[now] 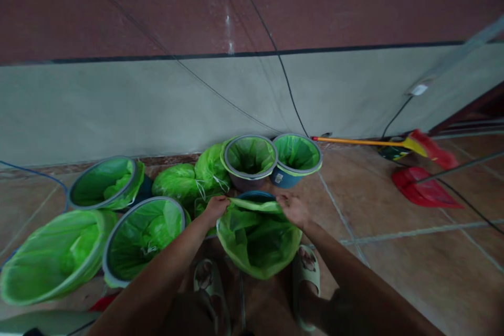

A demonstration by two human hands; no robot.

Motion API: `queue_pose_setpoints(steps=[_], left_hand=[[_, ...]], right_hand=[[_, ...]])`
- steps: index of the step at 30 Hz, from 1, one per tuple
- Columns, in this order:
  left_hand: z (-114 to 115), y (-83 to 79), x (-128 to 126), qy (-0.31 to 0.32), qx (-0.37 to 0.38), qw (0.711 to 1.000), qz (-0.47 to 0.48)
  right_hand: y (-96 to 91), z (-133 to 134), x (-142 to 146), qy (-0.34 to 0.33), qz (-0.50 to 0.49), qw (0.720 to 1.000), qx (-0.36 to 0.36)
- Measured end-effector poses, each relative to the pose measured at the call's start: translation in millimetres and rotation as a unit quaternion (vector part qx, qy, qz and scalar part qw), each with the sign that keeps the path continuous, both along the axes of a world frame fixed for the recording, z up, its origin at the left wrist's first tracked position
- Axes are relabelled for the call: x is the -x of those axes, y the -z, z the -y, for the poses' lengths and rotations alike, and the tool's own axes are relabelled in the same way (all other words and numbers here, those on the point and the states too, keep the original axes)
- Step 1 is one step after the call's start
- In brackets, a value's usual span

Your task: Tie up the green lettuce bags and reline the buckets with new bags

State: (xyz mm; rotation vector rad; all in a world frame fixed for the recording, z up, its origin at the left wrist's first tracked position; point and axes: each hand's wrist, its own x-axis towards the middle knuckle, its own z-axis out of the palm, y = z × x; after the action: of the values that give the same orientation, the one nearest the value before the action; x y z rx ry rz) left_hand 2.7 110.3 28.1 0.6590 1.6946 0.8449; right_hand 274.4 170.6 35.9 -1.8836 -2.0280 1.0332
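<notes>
While both hands grasp the far edge of an open green bag (260,244), its mouth is spread wide between the wearer's feet. Left hand (216,209): fingers closed on the edge at its left corner. Right hand (292,211): closed on the same edge at its right corner; exact finger placement hard to make out in the dim light. Edge between the hands runs nearly straight; near side of the mouth hangs in a rounded curve. Just beyond that edge, a blue rim (256,196) shows, partly hidden by the bag; cannot tell how far the bag sits inside it.

Surroundings: against the wall (177,105), beyond the hands, a grey-rimmed bin (244,184) and a blue bin (286,178) stand side by side, both lined in green. Left of these, bulging green bundles (175,181) lie on the tiled floor (394,268), white ties visible. Farther left, three more lined containers stand close together: a back bin (146,189) near the wall, a middle bin (109,256) beside the left forearm, and a front-left container (103,236) with green film over its rim. Right side, well apart from the hands: a broom (354,142) with yellow-orange handle and red bristles, plus a red dustpan (427,189). Pale slippers (309,269) on both feet, one either side of the bag.
</notes>
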Motion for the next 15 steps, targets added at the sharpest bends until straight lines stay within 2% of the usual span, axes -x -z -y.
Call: queue_pose_setpoints(steps=[2,4,6,8,11,13,15], left_hand=[[-2,3.9,-1,0.010,-0.009,1.000,-0.012],[-5,6.7,-1,0.020,-0.014,0.999,-0.026],[-7,9.5,2,0.031,-0.019,0.999,-0.041],[-8,12.7,7,0.043,-0.023,0.998,-0.048],[-10,18.9,15,0.073,-0.016,0.997,-0.030],[-12,24.1,20,0.074,-0.004,0.997,0.004],[-16,30.2,22,0.048,0.012,0.997,0.052]], right_hand=[[-2.1,-1,14,-0.105,0.031,0.993,-0.045],[0.5,-3,23,-0.196,0.038,0.978,-0.058],[7.7,-7,26,-0.224,-0.005,0.974,-0.030],[16.4,-15,25,-0.202,-0.077,0.976,0.013],[25.9,-34,24,-0.121,-0.165,0.977,0.054],[30.3,-48,27,-0.074,-0.167,0.981,0.065],[36.1,-61,33,-0.052,-0.149,0.985,0.067]])
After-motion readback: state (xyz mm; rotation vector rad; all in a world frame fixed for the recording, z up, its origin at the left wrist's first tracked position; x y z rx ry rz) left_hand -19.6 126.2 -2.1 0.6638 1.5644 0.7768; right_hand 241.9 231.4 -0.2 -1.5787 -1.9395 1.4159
